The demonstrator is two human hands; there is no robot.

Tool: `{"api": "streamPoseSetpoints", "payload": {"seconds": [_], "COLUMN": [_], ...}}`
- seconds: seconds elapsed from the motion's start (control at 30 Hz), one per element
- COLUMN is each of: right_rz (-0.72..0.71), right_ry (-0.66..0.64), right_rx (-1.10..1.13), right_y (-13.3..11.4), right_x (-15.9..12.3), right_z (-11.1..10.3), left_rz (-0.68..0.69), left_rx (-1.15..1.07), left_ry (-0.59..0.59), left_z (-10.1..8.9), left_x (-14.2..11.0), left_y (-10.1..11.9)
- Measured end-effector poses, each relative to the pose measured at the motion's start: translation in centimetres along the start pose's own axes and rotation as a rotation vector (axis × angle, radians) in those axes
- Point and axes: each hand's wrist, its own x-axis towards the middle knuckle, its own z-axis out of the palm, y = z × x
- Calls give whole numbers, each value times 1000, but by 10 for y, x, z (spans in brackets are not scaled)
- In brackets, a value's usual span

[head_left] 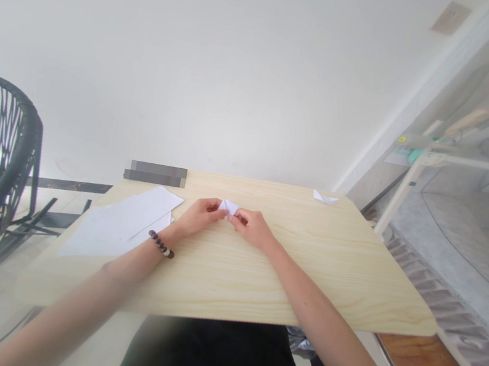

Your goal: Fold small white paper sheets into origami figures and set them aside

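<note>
A small folded piece of white paper (pixel 229 207) is held between my two hands above the middle of the table. My left hand (pixel 202 215) pinches its left side with thumb and fingers; a dark beaded bracelet (pixel 161 244) circles that wrist. On the other side, my right hand (pixel 252 227) grips the paper's right corner between thumb and curled fingers. Creases show on the paper, but the fingertips hide part of its shape. White paper sheets (pixel 125 222) lie overlapping to the left, partly under my left forearm.
A folded white paper shape (pixel 325 198) sits at the table's far right. The pale wooden table (pixel 309 244) backs onto a white wall (pixel 244 70). At the left stands a dark woven chair (pixel 19 152); a white metal frame (pixel 398 199) is to the right.
</note>
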Motion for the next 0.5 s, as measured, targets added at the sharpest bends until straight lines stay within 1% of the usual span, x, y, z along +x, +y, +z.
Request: {"api": "streamPoseSetpoints", "payload": {"seconds": [0.23,0.5], "right_rz": [-9,-17], "right_ry": [-3,-20], "right_rx": [3,-34], "right_y": [0,-1], "right_x": [-1,-1], "right_z": [0,0], "left_rz": [-15,-17], "left_rx": [-6,6], "left_ry": [-8,-14], "left_z": [-1,-1], "left_x": [0,0], "left_y": [3,1]}}
